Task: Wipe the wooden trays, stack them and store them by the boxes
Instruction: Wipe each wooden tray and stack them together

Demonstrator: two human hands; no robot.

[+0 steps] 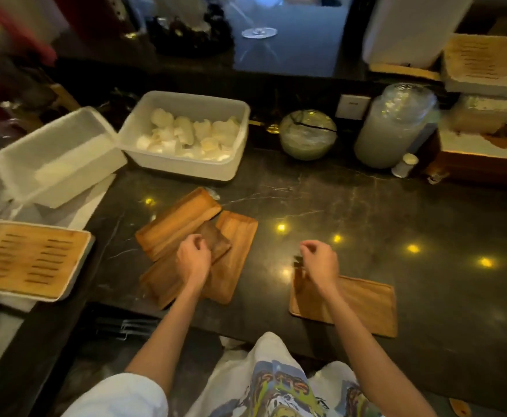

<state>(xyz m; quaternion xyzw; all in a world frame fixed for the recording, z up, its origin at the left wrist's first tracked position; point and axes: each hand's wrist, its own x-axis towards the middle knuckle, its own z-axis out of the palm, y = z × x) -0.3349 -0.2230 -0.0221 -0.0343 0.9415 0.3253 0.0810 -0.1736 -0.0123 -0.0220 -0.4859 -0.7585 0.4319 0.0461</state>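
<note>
Several wooden trays point(174, 224) lie in a loose overlapping pile on the dark marble counter point(366, 212), left of centre. A folded brown cloth point(216, 239) rests on the pile. My left hand point(192, 260) sits on the near edge of that cloth, fingers curled on it. A single wooden tray point(363, 308) lies flat at the counter's near edge to the right. My right hand point(318, 260) hovers above its far left corner with fingers loosely curled; nothing shows in it.
Two white plastic boxes stand behind the pile: an empty one point(56, 158) at left and one point(186, 136) holding white pieces. A slatted wooden tray point(26, 260) sits far left. A glass bowl point(306, 133) and a big jar point(393, 124) stand at the back right.
</note>
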